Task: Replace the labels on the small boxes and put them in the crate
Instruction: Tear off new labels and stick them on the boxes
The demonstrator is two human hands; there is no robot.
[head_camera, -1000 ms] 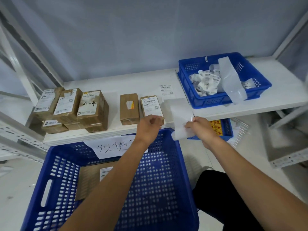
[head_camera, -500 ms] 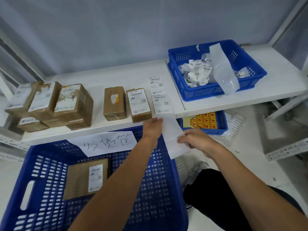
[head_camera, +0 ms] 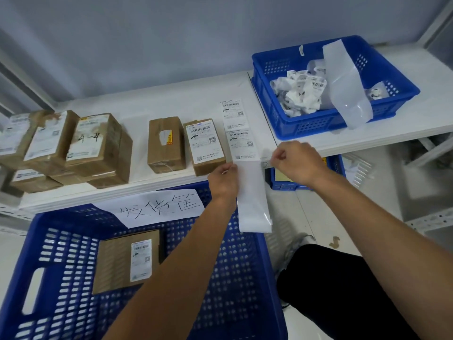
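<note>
A strip of printed labels (head_camera: 239, 130) lies on the white shelf (head_camera: 157, 106), and its blank backing hangs over the front edge. My left hand (head_camera: 224, 180) pinches the strip's left edge. My right hand (head_camera: 297, 163), fingers curled, pinches at its right edge. Left of the strip stand a brown box with a fresh label (head_camera: 204, 143) and a brown box with a torn label (head_camera: 166, 144). Below, the big blue crate (head_camera: 61, 278) holds one labelled box (head_camera: 127, 261).
Several more labelled boxes are stacked at the shelf's left end (head_camera: 98, 146). A small blue basket (head_camera: 318, 123) at the right holds crumpled labels and a draped backing strip. A handwritten paper sign (head_camera: 152, 207) hangs on the crate's rim. A lower blue bin (head_camera: 289, 185) sits under the shelf.
The strip now lies flat on the shelf with its blank end hanging down. My right hand has moved from the hanging end up to the shelf edge.
</note>
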